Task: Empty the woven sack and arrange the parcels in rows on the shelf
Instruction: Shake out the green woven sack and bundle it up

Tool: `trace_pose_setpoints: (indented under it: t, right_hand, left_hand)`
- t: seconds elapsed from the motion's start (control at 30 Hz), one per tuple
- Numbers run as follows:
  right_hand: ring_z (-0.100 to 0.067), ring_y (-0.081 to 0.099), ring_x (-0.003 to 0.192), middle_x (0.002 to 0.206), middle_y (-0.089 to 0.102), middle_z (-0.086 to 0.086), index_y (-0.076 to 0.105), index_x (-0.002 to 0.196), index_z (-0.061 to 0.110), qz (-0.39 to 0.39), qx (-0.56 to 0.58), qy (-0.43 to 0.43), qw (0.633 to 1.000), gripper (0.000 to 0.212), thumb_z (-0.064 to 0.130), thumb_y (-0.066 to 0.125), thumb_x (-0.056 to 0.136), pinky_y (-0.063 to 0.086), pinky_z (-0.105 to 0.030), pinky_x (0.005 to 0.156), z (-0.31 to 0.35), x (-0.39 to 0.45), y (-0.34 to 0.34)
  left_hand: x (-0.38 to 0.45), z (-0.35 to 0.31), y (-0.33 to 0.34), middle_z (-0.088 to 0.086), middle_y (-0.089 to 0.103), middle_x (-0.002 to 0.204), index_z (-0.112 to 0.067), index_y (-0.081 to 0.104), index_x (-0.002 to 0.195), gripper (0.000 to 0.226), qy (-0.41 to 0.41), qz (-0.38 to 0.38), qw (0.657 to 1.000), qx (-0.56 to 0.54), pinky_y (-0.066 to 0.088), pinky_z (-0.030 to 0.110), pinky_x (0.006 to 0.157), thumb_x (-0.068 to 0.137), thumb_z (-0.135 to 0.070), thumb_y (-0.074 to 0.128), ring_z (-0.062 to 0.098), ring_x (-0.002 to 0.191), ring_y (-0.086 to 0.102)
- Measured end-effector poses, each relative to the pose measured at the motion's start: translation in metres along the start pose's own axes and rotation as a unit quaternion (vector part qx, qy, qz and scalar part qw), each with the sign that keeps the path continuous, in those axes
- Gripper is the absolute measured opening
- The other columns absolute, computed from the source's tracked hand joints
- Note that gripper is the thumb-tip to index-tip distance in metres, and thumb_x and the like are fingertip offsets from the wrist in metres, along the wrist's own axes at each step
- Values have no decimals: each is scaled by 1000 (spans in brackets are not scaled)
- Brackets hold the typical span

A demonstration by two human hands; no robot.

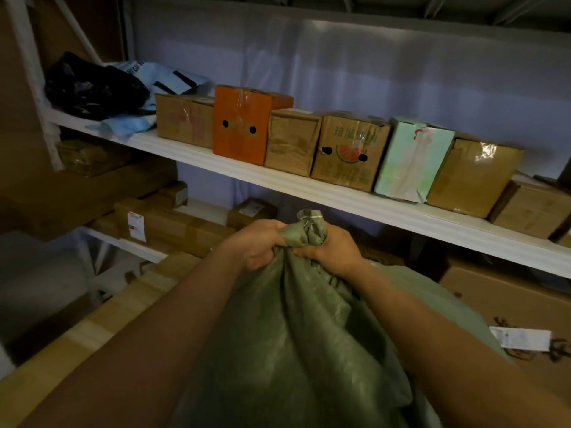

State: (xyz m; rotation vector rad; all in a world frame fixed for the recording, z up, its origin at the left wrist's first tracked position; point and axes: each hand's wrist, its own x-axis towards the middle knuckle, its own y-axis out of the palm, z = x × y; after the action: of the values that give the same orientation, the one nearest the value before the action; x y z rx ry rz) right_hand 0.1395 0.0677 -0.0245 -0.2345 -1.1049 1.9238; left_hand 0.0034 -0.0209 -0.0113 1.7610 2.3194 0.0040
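A full green woven sack (296,341) stands in front of me, its neck bunched and tied shut at the top. My left hand (258,244) grips the left side of the neck and my right hand (332,250) grips the right side, both just under the knot. Above and behind runs a white shelf (309,188) with a row of parcels: a brown box (185,120), an orange box (242,125), another brown box (290,142), a watermelon-print box (347,152), a pale green box (412,160) and more brown boxes to the right.
A black bag (92,88) and a light blue mailer (148,84) lie at the shelf's left end. Labelled cartons (167,223) fill the lower shelf. A large carton (509,298) sits to my right, a wooden surface (123,316) to my left.
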Motion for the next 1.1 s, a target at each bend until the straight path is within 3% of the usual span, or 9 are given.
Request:
trace_pose_setpoints:
  t: [0.1,0.17,0.23,0.4,0.5,0.73,0.83,0.93,1.1]
  right_hand:
    - [-29,62,107,113,68,-12,67,110,11,-38,47,30,998,32,21,73,80,47,-38,98,-2,9,-22]
    - [-30,60,108,115,67,-13,64,112,13,-92,78,49,992,30,17,69,82,45,-40,99,0,15,-36]
    - [-30,59,109,115,66,-11,62,113,16,-109,85,31,990,30,17,67,83,45,-41,98,4,19,-40]
    - [-32,58,107,116,66,-13,62,115,14,-127,39,-9,991,30,18,64,86,45,-36,90,15,24,-36]
    - [-31,58,104,114,65,-14,60,117,12,-171,45,-17,984,29,15,60,88,43,-31,82,21,28,-49]
    - [-32,58,109,118,64,-14,57,125,15,-128,11,-27,991,36,13,59,89,40,-29,83,18,17,-38]
    - [-29,58,109,119,65,-13,58,125,14,-203,45,-27,978,37,12,59,88,39,-23,82,33,30,-59]
    - [-29,59,107,116,65,-16,60,119,7,-275,76,-36,958,32,6,58,86,32,-16,72,47,39,-80]
    - [-30,59,109,120,65,-14,55,129,14,-190,22,-51,980,42,9,58,88,34,-20,75,32,30,-60]
  left_hand:
    - [-10,3,-25,9,54,128,-9,46,130,55,-19,55,981,187,46,38,98,80,0,65,24,116,54]
    - [-13,18,-45,7,31,150,-20,21,148,95,-93,57,913,394,33,45,110,72,-23,79,30,135,35]
    - [-16,41,-55,8,21,156,-24,10,150,108,-147,40,875,460,29,46,113,69,-35,80,32,140,27]
    - [-7,61,-50,18,56,125,-1,55,121,33,11,-115,909,401,43,36,97,93,-17,53,32,114,54]
    - [5,29,-46,22,62,103,-1,64,97,16,88,-217,944,232,47,42,94,93,-9,50,37,104,59]
    - [-15,33,-35,18,58,100,1,60,108,21,9,-205,970,129,44,36,83,95,-7,46,29,94,55]
    - [-11,0,-31,16,62,98,-1,61,102,17,52,-150,987,-20,49,37,84,95,-6,46,28,85,59]
    - [0,-28,-29,21,62,113,0,55,121,27,82,-127,982,-111,50,40,91,96,-3,43,31,96,62]
    - [2,5,-25,19,61,109,0,56,117,25,49,-153,985,-56,49,39,90,98,-6,42,30,93,59]
